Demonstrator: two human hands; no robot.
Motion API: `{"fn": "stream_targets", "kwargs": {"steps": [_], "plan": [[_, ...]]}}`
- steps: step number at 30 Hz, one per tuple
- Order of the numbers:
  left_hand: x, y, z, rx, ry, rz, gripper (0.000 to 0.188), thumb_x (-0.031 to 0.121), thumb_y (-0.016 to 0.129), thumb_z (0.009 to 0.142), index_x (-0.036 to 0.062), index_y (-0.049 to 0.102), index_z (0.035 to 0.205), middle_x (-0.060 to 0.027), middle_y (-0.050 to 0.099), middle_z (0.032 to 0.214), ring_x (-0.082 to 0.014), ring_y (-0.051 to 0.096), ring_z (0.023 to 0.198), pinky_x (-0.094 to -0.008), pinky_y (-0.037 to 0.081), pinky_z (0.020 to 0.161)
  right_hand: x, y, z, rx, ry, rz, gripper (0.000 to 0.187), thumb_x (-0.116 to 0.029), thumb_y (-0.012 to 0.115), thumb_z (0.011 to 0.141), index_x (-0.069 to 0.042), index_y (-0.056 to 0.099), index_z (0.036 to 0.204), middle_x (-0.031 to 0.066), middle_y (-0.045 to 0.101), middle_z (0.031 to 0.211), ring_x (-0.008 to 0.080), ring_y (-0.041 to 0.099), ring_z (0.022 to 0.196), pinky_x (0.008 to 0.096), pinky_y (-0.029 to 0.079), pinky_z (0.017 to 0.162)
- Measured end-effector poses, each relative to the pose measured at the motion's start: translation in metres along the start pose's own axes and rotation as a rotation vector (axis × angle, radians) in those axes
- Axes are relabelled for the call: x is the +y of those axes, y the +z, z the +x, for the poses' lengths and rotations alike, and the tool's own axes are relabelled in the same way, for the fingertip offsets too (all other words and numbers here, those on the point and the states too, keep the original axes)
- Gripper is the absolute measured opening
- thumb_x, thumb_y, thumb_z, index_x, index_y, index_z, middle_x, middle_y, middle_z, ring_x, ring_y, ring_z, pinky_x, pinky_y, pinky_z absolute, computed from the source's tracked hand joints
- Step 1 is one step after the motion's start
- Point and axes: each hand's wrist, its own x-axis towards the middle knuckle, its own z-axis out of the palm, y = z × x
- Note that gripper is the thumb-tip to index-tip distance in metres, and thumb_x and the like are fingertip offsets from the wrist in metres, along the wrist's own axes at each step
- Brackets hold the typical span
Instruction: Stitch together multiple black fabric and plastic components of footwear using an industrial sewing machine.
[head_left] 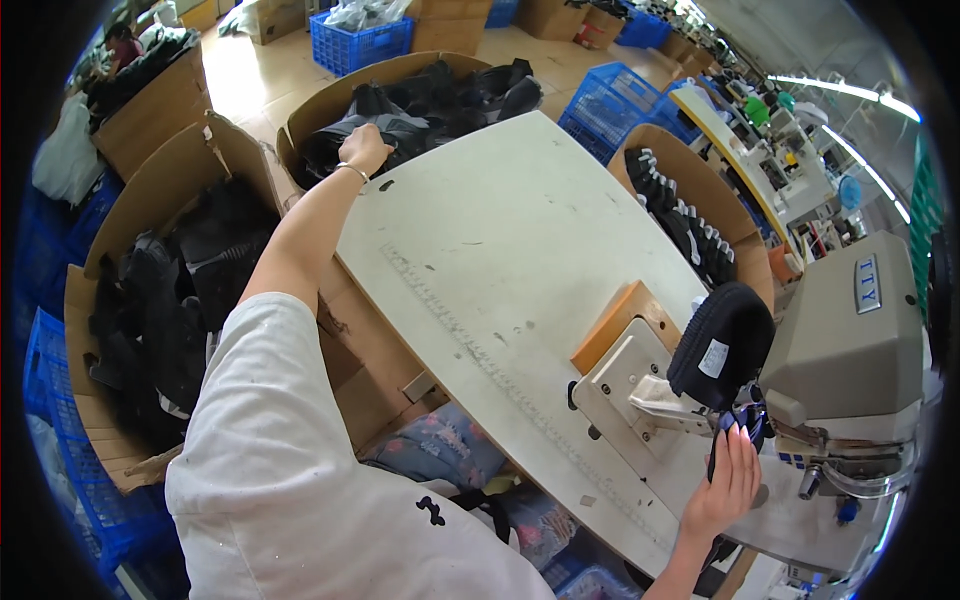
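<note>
My left hand [365,150] reaches over the far left edge of the pale worktable [480,230]. Its fingers are curled onto a pile of black and grey shoe uppers [425,105] in a cardboard box, and it seems to pinch one of them; the fingertips are partly hidden. At the lower right, my right hand [732,478] holds the lower edge of a black knit shoe upper [725,340] with a small white label. That upper sits on the sewing machine [840,350], close to its needle area. The right thumb is hidden.
Left of my arm, another cardboard box [100,400] holds black pieces. A box [755,225] beyond the table contains black uppers with white edges. An orange-brown block [615,325] stands on the table beside the machine. Blue crates [360,45] stand on the floor behind.
</note>
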Motion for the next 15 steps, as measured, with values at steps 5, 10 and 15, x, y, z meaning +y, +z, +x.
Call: {"fn": "stream_targets", "kwargs": {"steps": [5,10,15], "plan": [[0.003,0.007,-0.003,0.062,-0.045,-0.022,0.05,0.028,0.082,0.086,0.0026,0.067,0.126,-0.0158,0.068,0.133,-0.037,0.069,0.118,-0.0446,0.058,0.096,0.001,0.002,0.0,0.0,-0.009,0.024,0.029,-0.013,0.067,0.093,0.001,0.072,0.117,0.0136,0.071,0.128,0.0334,0.065,0.123,0.0473,0.049,0.106],[0.016,0.006,-0.002,0.071,-0.051,-0.087,0.049,0.027,0.079,0.088,0.0018,0.066,0.127,-0.0201,0.071,0.126,-0.0337,0.071,0.114,-0.0424,0.058,0.093,0.003,0.003,0.0,0.001,-0.011,0.03,0.028,-0.013,0.066,0.094,0.0,0.073,0.117,0.0133,0.071,0.129,0.033,0.064,0.124,0.0475,0.048,0.107],[0.006,0.011,0.019,-0.01,-0.079,-0.282,0.045,0.034,0.068,0.092,-0.0018,0.069,0.12,-0.0236,0.072,0.122,-0.0365,0.071,0.111,-0.043,0.056,0.095,0.005,0.002,-0.003,0.001,-0.023,0.024,0.032,-0.004,0.065,0.09,0.0,0.072,0.121,0.0116,0.069,0.133,0.0312,0.062,0.129,0.0483,0.044,0.112]]}}
